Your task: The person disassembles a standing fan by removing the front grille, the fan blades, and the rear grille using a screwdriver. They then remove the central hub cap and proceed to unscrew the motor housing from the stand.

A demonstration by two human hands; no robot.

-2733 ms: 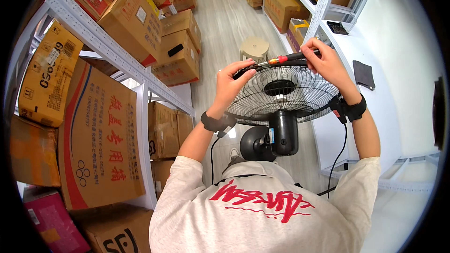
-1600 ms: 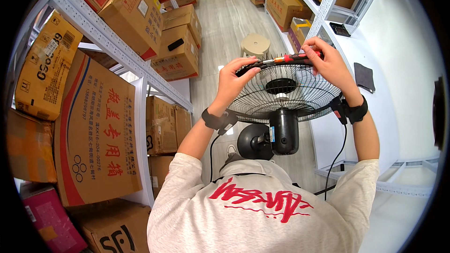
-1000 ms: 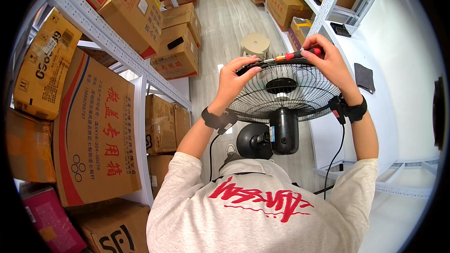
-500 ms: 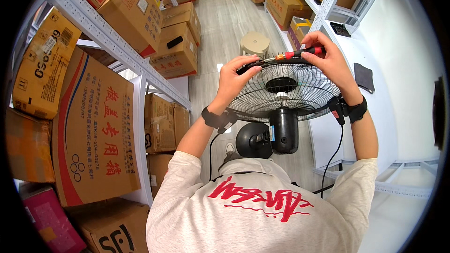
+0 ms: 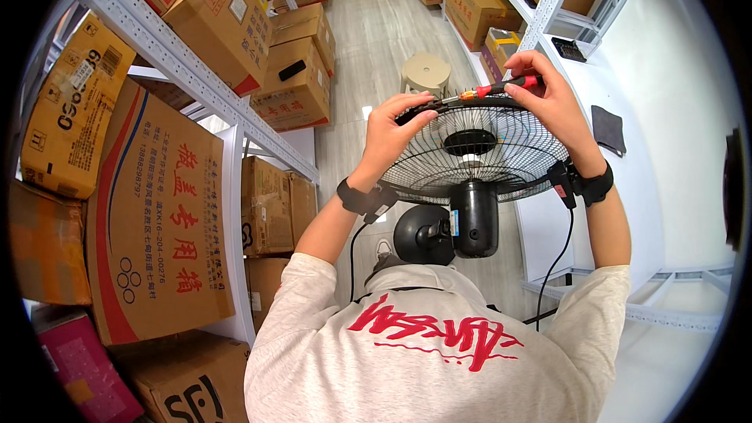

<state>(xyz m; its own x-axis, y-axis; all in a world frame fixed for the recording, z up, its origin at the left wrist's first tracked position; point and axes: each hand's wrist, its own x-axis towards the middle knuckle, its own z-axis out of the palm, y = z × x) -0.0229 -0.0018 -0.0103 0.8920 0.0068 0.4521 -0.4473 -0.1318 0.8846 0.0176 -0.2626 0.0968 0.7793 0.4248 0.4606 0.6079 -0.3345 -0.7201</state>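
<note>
Left hand (image 5: 398,129) is gripping the rim of the round black wire fan guard (image 5: 478,149), steadying it. Right hand (image 5: 552,98) is closed around the red-handled screwdriver (image 5: 489,91), tip at the rim's far edge. Step judged: working a rim fastener; next calls for keeping the tip seated.

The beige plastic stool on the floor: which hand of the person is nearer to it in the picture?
Left. The left hand grips the fan guard rim just below the beige stool in the picture. The right hand, holding the red-handled screwdriver, sits farther to the right.
</note>
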